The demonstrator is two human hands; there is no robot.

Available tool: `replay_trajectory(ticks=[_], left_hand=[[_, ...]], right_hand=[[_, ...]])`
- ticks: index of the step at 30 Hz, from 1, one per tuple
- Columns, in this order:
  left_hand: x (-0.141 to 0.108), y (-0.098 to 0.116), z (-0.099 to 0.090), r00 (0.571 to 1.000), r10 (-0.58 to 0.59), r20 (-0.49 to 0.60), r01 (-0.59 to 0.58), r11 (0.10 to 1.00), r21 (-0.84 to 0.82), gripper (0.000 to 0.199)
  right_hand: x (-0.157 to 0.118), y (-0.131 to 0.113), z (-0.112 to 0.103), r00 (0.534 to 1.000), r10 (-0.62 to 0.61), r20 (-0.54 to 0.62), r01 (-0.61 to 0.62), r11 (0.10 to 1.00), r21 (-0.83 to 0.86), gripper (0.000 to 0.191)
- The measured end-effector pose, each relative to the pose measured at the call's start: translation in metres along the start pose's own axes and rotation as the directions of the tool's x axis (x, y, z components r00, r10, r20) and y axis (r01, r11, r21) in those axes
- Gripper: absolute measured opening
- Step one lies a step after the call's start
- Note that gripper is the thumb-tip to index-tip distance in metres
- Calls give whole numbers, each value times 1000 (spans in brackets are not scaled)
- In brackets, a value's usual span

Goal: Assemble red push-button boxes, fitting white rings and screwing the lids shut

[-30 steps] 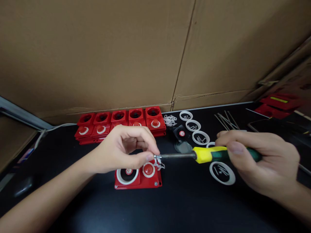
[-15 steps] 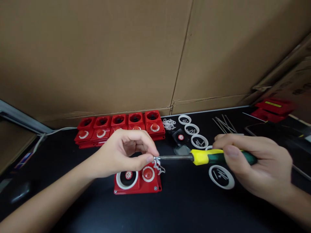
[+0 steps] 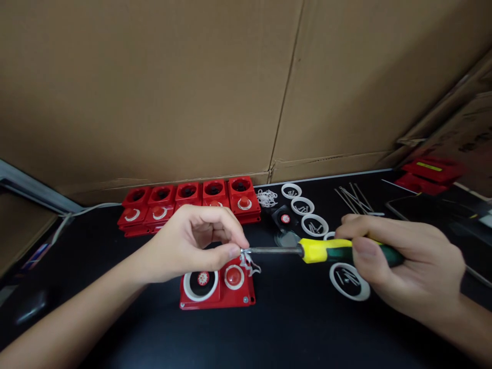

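Note:
My right hand [image 3: 407, 261] is wrapped round the yellow and green handle of a screwdriver [image 3: 315, 250], held level with its shaft pointing left. At the tip, the thumb and forefinger of my left hand [image 3: 209, 238] pinch a small shiny piece that looks like a screw, mostly covered by the fingers. A thin white curly strand [image 3: 250, 265] dangles from the tip. Below my left hand a red alarm unit [image 3: 230, 297] lies on the black table, with a white-ringed black speaker and a red domed lamp. My left hand partly covers its far edge.
Several similar red units [image 3: 188, 190] stand in a row at the back. White ring-shaped dishes [image 3: 327, 225] with screws stand right of centre, and another dish [image 3: 367, 292] lies nearer. Thin metal rods [image 3: 353, 197], a white tangle [image 3: 266, 198] and a cardboard wall [image 3: 154, 92] are behind.
Both hands keep their grips, with the screwdriver tip still at my left fingertips. The hands and screwdriver have shifted very slightly left in view.

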State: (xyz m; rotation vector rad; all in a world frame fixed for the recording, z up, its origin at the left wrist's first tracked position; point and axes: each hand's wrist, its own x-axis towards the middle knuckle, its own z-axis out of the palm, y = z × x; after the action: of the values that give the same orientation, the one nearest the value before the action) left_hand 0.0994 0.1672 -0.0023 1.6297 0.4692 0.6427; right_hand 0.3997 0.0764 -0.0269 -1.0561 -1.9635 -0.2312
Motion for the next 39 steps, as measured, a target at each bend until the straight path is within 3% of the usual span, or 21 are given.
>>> replay_trajectory(ticks=[7,14,26,39], left_hand=[[1,-4,-2,999,-20,29,22,997,-68,9],[3,-7,-1,998,-44,48,47,997,-63,24],[4,-9,3,984,-173,46,179,935,-307,25],[7,-11,2,984,-172,43,176,933,-312,19]], right_hand=[[2,-2,-2,1000,-12,-1,12,1000,-8,26],[1,-1,1,1000,-13,-22,13,1000,-6,31],[-14,10,4,999,49,-22,-48,997,58,33],[-12,9,-1,1000,29,1,-29,998,59,29]])
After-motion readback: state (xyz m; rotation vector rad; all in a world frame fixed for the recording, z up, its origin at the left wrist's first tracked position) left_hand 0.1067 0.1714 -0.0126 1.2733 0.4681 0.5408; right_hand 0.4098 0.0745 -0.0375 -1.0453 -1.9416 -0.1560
